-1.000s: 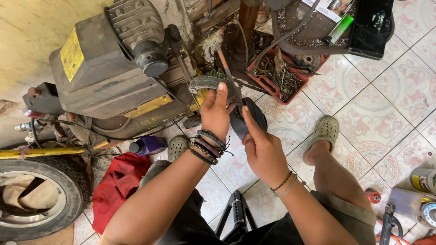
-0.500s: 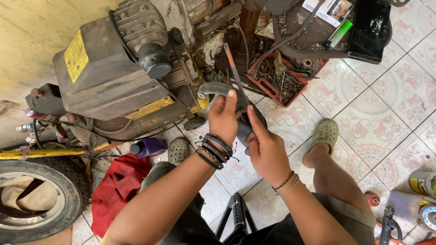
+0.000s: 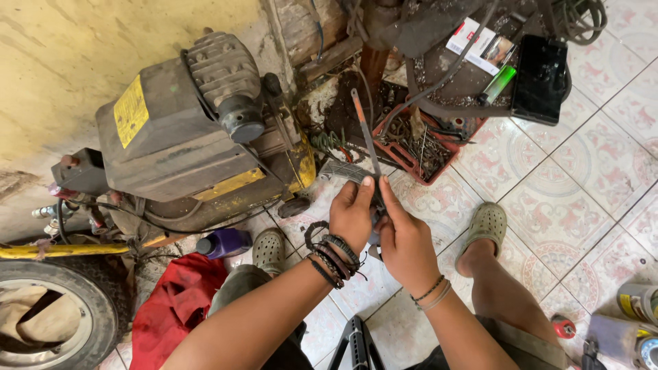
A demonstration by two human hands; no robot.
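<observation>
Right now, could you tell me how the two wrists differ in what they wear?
The left hand has a thick stack of dark braided bracelets at its wrist; the right hand has only two thin pale bands. The left hand's bracelets sit bunched, the right hand's lie flat. Both hands grip the same narrow metal rod.

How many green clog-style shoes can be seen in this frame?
2. One green clog sits left of the left hand, beside the purple bottle. The other green clog is on the tiled floor, right of the right hand. Neither looks hidden.
</observation>
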